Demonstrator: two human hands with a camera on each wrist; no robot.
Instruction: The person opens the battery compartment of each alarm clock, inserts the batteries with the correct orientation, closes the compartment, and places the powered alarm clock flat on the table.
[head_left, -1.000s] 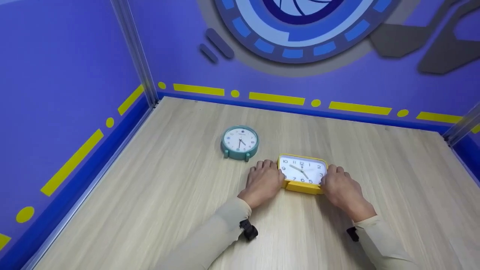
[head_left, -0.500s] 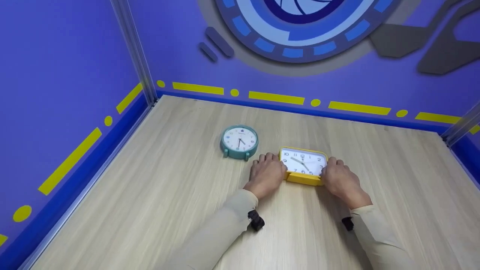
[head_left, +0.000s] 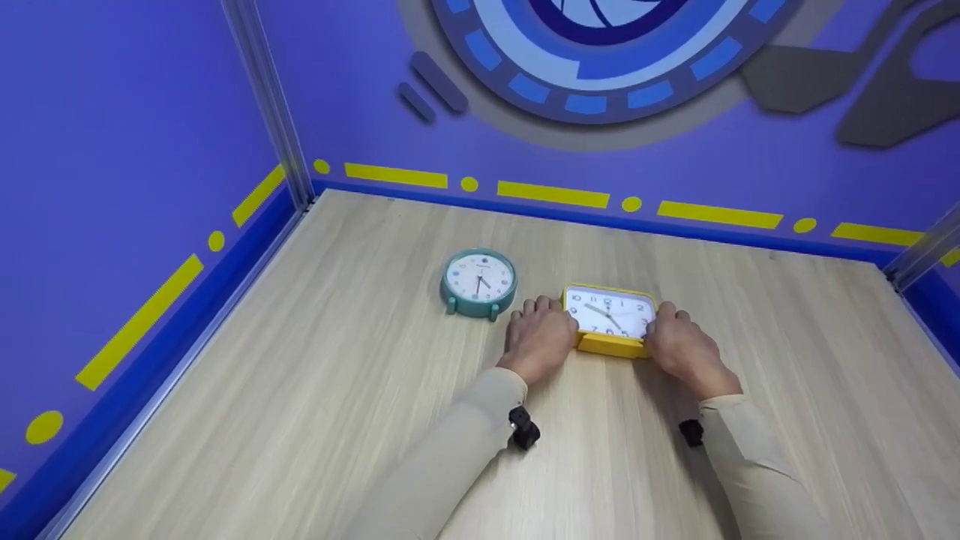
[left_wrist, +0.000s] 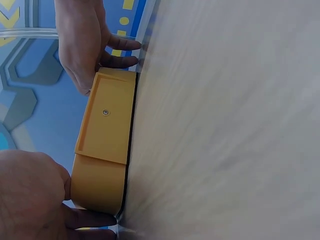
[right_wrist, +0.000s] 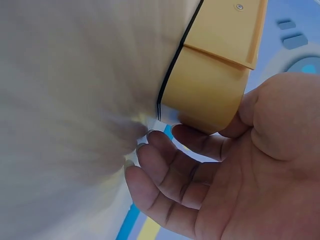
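Observation:
A yellow rectangular clock (head_left: 609, 313) with a white numbered dial lies face up on the wooden table. My left hand (head_left: 541, 334) grips its left end, and my right hand (head_left: 684, 346) grips its right end, thumbs near the dial's rim. In the left wrist view the clock's yellow side (left_wrist: 102, 120) shows a small screw, with a hand at either end. From the right wrist view, the right hand's fingers (right_wrist: 155, 175) curl under one rounded corner, tips near the tabletop. Left of and behind the yellow clock is a round teal clock (head_left: 478, 282), face up, untouched.
The pale wooden table (head_left: 360, 337) runs back to a purple printed wall (head_left: 360, 90) with yellow dashes. A second wall (head_left: 120, 165) borders the left side, joined at a metal corner post (head_left: 266, 97).
Both hands have slid the yellow clock away from the person, toward the back wall and slightly right, until it sits nearly level with the teal clock, which has stayed put.

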